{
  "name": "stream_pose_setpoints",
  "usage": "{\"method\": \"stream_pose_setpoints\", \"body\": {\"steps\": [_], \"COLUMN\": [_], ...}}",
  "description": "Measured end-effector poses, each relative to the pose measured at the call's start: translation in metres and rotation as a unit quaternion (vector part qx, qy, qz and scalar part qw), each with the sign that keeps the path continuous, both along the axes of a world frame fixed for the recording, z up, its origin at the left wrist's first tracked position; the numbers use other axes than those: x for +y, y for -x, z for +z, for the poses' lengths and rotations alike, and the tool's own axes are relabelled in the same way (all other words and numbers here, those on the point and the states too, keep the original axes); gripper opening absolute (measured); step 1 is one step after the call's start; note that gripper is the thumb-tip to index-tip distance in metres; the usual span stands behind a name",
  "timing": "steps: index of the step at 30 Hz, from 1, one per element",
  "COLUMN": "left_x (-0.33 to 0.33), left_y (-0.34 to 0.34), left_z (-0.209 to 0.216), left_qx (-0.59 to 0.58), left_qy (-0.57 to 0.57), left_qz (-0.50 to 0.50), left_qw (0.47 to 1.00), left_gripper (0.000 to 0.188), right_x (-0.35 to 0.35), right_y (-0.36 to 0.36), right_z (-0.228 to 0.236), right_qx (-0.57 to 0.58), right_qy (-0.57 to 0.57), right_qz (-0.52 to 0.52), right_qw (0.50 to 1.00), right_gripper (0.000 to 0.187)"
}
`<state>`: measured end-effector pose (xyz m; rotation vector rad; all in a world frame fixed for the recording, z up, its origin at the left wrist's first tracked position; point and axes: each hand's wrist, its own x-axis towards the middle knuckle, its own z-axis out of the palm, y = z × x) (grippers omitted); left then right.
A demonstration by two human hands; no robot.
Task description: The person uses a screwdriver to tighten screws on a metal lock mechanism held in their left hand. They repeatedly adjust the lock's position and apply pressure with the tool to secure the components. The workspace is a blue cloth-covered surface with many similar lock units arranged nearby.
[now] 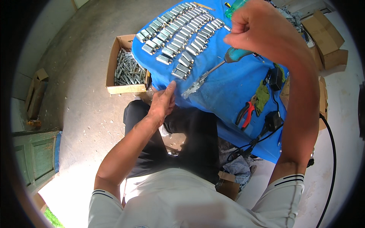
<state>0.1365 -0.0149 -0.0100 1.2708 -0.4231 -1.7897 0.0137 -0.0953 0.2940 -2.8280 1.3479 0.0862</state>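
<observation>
Head view, item one: a small metal fitting (193, 86) lying near the front edge of the blue-covered table (228, 95), where our left hand (163, 100) rests beside it at the table's edge; we cannot tell whether its fingers grip anything. Item two: a green-handled screwdriver (228, 60), our right hand (258, 28) clenched around its handle, its shaft slanting down so the tip meets the fitting. Item three: rows of like metal pieces (182, 34) laid out in lines toward the far edge, seemingly sorted for counting. Item four: red-handled pliers (245, 114), a green cloth (261, 97) and black adapters with cords (274, 78) along the right edge, within reach. Item five: a cardboard box (114, 62) of metal parts on the floor, beside the table's left edge.
</observation>
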Motion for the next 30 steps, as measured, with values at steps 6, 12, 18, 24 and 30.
{"method": "stream_pose_setpoints", "body": {"steps": [6, 12, 18, 24, 30], "left_x": [0.004, -0.037, -0.067, -0.067, -0.069], "left_y": [-0.003, 0.004, 0.017, 0.042, 0.050], "left_z": [0.021, 0.099, 0.114, 0.107, 0.097], "left_qx": [-0.237, -0.386, -0.397, -0.249, -0.106], "left_qy": [0.207, 0.300, 0.471, 0.454, 0.436], "left_qz": [0.002, -0.030, -0.074, -0.057, -0.043], "left_qw": [0.949, 0.872, 0.784, 0.853, 0.893], "left_gripper": [0.038, 0.042, 0.045, 0.037, 0.040], "right_x": [-0.013, -0.019, -0.020, -0.008, 0.003], "right_y": [0.005, -0.004, -0.015, -0.017, -0.024], "right_z": [-0.007, -0.017, -0.004, 0.002, -0.002], "right_qx": [0.014, 0.026, 0.137, 0.029, 0.037], "right_qy": [0.007, -0.015, 0.003, -0.076, -0.021], "right_qz": [0.069, 0.066, 0.182, 0.049, 0.015], "right_qw": [0.997, 0.997, 0.974, 0.996, 0.999], "right_gripper": [0.027, 0.034, 0.032, 0.037, 0.044]}}
